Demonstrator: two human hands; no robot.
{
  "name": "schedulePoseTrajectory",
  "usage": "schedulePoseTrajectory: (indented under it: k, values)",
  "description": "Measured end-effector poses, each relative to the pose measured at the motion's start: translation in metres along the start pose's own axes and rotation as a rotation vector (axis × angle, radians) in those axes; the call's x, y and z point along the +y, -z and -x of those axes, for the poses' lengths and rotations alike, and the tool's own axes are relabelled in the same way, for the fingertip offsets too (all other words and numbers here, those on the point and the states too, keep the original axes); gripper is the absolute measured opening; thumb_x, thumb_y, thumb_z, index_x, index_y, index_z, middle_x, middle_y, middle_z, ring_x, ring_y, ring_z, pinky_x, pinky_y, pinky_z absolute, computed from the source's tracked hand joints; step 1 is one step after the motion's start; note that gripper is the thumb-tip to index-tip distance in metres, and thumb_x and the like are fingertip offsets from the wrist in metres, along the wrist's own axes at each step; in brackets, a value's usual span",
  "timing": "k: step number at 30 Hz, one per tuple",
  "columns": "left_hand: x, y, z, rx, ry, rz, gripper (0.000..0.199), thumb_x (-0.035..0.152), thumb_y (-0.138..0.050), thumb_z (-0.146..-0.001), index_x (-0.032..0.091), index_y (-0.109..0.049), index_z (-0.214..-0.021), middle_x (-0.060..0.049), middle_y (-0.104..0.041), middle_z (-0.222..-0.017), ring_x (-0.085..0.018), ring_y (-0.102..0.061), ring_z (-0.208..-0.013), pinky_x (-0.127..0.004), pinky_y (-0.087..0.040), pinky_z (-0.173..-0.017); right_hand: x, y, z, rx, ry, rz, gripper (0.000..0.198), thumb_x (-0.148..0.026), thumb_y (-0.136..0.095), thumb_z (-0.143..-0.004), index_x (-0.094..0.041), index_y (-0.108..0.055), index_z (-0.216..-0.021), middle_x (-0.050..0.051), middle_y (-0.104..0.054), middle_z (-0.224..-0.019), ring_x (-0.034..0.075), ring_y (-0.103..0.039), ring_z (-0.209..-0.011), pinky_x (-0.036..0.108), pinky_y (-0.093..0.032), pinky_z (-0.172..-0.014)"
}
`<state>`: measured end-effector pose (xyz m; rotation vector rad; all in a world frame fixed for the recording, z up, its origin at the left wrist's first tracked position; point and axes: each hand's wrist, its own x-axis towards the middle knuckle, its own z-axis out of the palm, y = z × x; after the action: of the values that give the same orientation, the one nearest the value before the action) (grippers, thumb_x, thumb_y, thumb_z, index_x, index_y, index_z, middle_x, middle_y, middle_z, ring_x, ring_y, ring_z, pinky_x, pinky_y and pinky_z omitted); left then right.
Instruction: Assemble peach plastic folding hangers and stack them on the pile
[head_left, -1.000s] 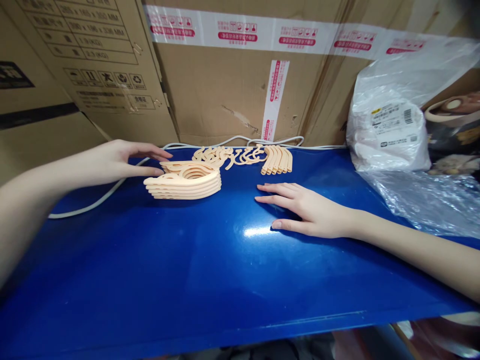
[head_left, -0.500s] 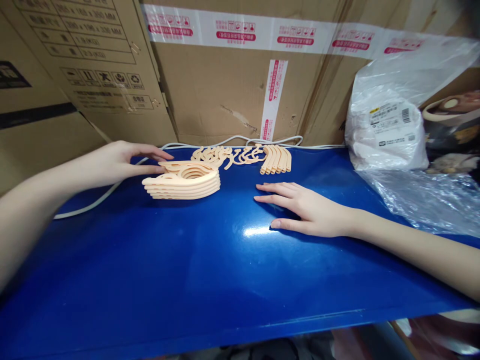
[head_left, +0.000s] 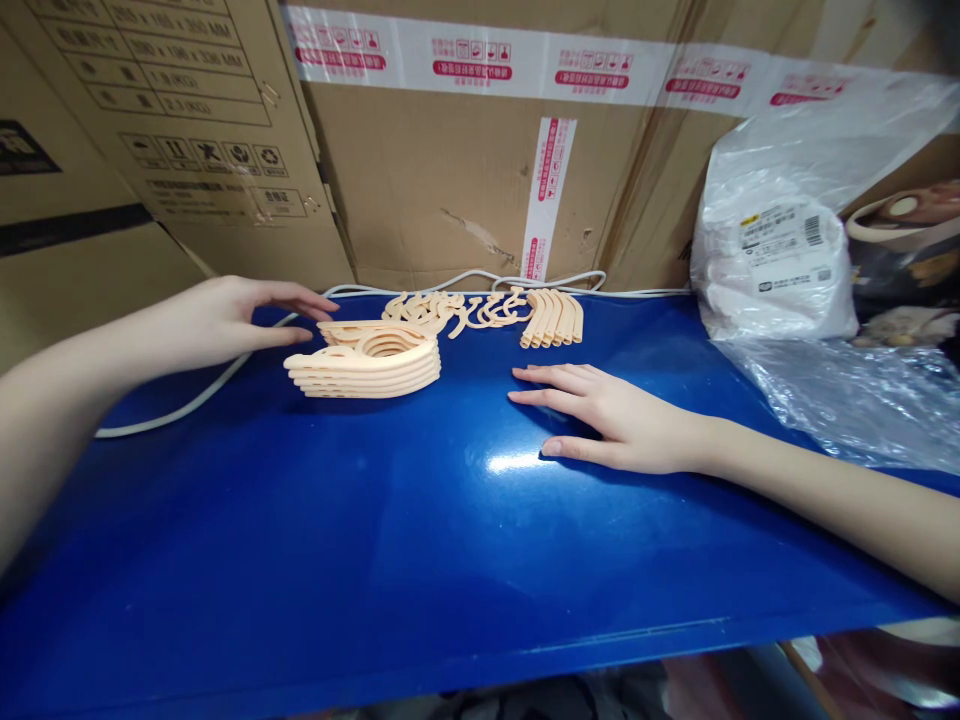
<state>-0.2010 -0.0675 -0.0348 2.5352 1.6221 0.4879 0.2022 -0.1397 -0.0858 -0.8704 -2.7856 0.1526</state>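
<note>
A neat stack of cream plastic pieces [head_left: 367, 378], curved and with an oval opening, lies left of centre on the blue table [head_left: 360, 560]. Just left of that stack is my left hand [head_left: 232, 318], fingers apart and holding nothing. My right hand [head_left: 622, 415] rests flat on the table at right of centre, its fingers spread and nothing in them. Beyond it, a row of curved cream tube-like pieces [head_left: 553, 320] lies side by side. Cream hook-shaped pieces [head_left: 499, 310] and a heap of small curled pieces [head_left: 424, 310] lie behind the stack.
Cardboard boxes [head_left: 450, 180] with printed tape stand along the back. A pale cable [head_left: 187, 408] runs along the table's left and rear. At the right are a labelled white package [head_left: 780, 260] in clear plastic and a loose plastic sheet [head_left: 847, 395]. The table's front edge [head_left: 585, 645] is near me.
My left hand has drawn slightly left, away from the stack of cream pieces. My right hand and the cream pieces stay where they were.
</note>
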Motion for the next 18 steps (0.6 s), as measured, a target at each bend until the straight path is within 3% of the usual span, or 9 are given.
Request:
schedulePoseTrajectory:
  k: [4,7,10,14,18]
  values:
    - [0.026,0.009,0.006,0.153,0.093,-0.095,0.062,0.061,-0.042,-0.083,0.016,-0.063,-0.121,-0.007,-0.069,-0.117,-0.025,-0.063,-0.102,-0.045,-0.045,-0.101,0.0,0.0,0.0,0.01,0.003,-0.016,0.057,-0.05,-0.052,-0.094,-0.022,-0.047,-0.144,0.014,-0.04,-0.153,0.029,-0.041,-0.138,0.051,-0.034,-0.111]
    - [0.057,0.008,0.012,0.358,0.016,-0.209,0.056,0.049,-0.04,-0.088,0.013,-0.058,-0.127,-0.01,-0.061,-0.125,-0.025,-0.062,-0.099,-0.046,-0.046,-0.098,-0.001,0.001,0.0,0.01,-0.003,-0.019,0.057,-0.05,-0.052,-0.094,-0.022,-0.047,-0.144,0.014,-0.041,-0.152,0.029,-0.042,-0.138,0.051,-0.035,-0.111]
    - [0.087,-0.004,0.018,0.429,-0.162,-0.16,0.048,0.041,-0.039,-0.095,0.013,-0.054,-0.13,-0.01,-0.057,-0.128,-0.026,-0.052,-0.122,-0.04,-0.039,-0.107,-0.001,0.001,0.0,0.0,-0.007,-0.011,0.058,-0.051,-0.051,-0.094,-0.022,-0.047,-0.144,0.014,-0.04,-0.153,0.029,-0.041,-0.138,0.05,-0.034,-0.112]
    - [0.116,-0.033,0.027,0.234,-0.439,-0.044,0.04,0.036,-0.039,-0.099,0.019,-0.049,-0.134,-0.009,-0.054,-0.135,-0.024,-0.05,-0.127,-0.04,-0.039,-0.11,-0.002,0.001,0.0,0.006,-0.007,-0.018,0.058,-0.051,-0.052,-0.094,-0.023,-0.046,-0.144,0.014,-0.04,-0.153,0.029,-0.041,-0.138,0.05,-0.034,-0.112]
    - [0.131,-0.064,0.035,0.031,-0.559,-0.057,0.045,0.037,-0.04,-0.098,0.028,-0.043,-0.143,-0.007,-0.05,-0.145,-0.025,-0.046,-0.135,-0.045,-0.041,-0.111,-0.001,0.001,0.0,0.02,-0.009,-0.017,0.059,-0.051,-0.052,-0.094,-0.021,-0.046,-0.144,0.015,-0.04,-0.153,0.029,-0.04,-0.139,0.052,-0.034,-0.112]
